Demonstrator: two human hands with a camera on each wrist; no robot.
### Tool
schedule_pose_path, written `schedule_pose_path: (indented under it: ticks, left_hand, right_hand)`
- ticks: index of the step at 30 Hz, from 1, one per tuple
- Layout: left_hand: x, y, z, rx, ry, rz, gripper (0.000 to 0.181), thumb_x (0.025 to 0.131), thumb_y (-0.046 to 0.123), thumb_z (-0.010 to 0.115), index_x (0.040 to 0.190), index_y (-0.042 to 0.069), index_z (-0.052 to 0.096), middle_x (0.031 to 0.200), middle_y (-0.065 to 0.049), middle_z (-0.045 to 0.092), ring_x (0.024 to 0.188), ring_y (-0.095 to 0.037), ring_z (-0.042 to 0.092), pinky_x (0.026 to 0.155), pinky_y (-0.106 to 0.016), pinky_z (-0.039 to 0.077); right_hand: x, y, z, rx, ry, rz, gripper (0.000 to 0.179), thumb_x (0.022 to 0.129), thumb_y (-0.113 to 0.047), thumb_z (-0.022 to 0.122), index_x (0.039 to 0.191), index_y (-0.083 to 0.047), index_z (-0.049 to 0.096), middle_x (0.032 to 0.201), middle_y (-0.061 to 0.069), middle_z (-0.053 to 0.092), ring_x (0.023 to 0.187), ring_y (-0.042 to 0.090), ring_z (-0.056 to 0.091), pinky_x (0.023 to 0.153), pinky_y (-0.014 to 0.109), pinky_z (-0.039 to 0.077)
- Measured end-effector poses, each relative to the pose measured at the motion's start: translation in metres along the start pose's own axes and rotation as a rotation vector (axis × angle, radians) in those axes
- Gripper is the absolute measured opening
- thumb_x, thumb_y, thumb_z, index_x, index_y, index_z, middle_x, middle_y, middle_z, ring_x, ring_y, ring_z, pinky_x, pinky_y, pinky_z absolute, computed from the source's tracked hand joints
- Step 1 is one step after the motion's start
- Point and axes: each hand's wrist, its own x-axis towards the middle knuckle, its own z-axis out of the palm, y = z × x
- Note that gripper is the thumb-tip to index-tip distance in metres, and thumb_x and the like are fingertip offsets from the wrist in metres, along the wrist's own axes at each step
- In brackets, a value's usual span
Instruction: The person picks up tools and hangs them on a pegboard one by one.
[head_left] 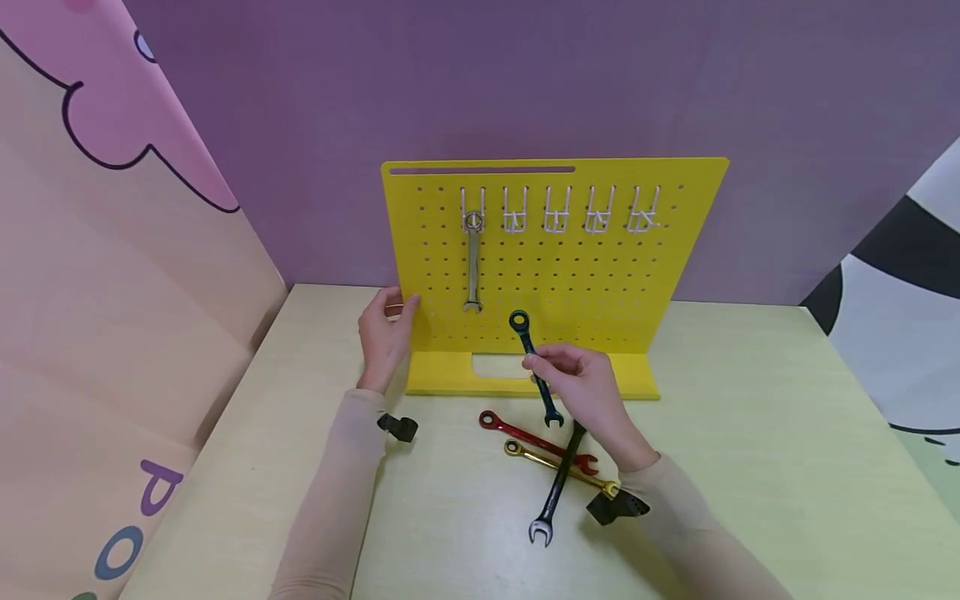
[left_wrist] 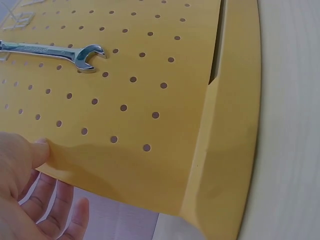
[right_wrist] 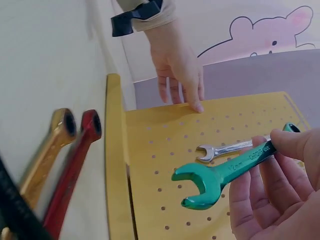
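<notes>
My right hand [head_left: 581, 383] pinches a green combination wrench [right_wrist: 225, 175] by its shank, ring end up, in front of the yellow pegboard [head_left: 555, 308]. At the board's left edge is my left hand [head_left: 386, 333], its thumb on the front face and its fingers behind. A silver wrench [head_left: 473, 262] hangs by its ring from the leftmost white hook. Below the board lie a red wrench [head_left: 525, 435], a gold wrench [head_left: 551, 462] and a black wrench [head_left: 558, 487], the black one crossing over the other two.
Several white wire hooks [head_left: 556, 218] line the upper part of the pegboard, to the right of the silver wrench. The board stands on a pale wooden table [head_left: 750, 467] against a purple wall [head_left: 525, 75]. Printed panels stand at both sides.
</notes>
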Motion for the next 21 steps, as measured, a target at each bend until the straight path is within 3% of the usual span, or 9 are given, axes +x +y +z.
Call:
schedule_pose_path:
  ticks: [5,12,17,21]
  left_hand:
    - [0.000,-0.001,0.001,0.000,0.006,0.005,0.029,0.103,0.025,0.074,0.122,0.003,0.072,0.118,-0.018,0.074,0.107,-0.035,0.070,0.093,-0.047,0.060]
    - [0.000,-0.002,0.001,0.002,0.005,0.003,0.027,0.103,0.024,0.073,0.120,0.003,0.073,0.117,-0.018,0.074,0.106,-0.035,0.071,0.092,-0.047,0.060]
    - [0.001,-0.003,0.001,0.011,0.001,0.027,0.029,0.103,0.025,0.073,0.121,0.002,0.073,0.117,-0.019,0.075,0.106,-0.036,0.072,0.091,-0.047,0.061]
    - [0.000,-0.005,0.000,0.018,0.001,0.029,0.030,0.103,0.026,0.073,0.121,0.003,0.073,0.115,-0.019,0.075,0.104,-0.037,0.073,0.090,-0.047,0.061]
  right_hand:
    - [0.008,-0.011,0.002,0.010,0.018,-0.047,0.032,0.102,-0.034,0.074,0.122,-0.009,0.075,0.113,0.011,0.081,0.096,0.020,0.075,0.082,0.033,0.062]
    - [0.017,-0.025,0.002,0.080,0.034,-0.084,0.032,0.105,-0.031,0.071,0.126,-0.008,0.072,0.117,0.012,0.080,0.091,0.008,0.075,0.078,0.025,0.058]
    - [0.023,-0.038,0.000,0.114,0.053,-0.091,0.032,0.105,-0.031,0.071,0.127,-0.008,0.071,0.119,0.010,0.080,0.091,0.007,0.077,0.082,0.031,0.061]
    - [0.028,-0.047,-0.002,0.131,0.069,-0.103,0.032,0.104,-0.029,0.071,0.127,-0.007,0.071,0.115,0.004,0.081,0.091,0.008,0.077,0.081,0.028,0.061]
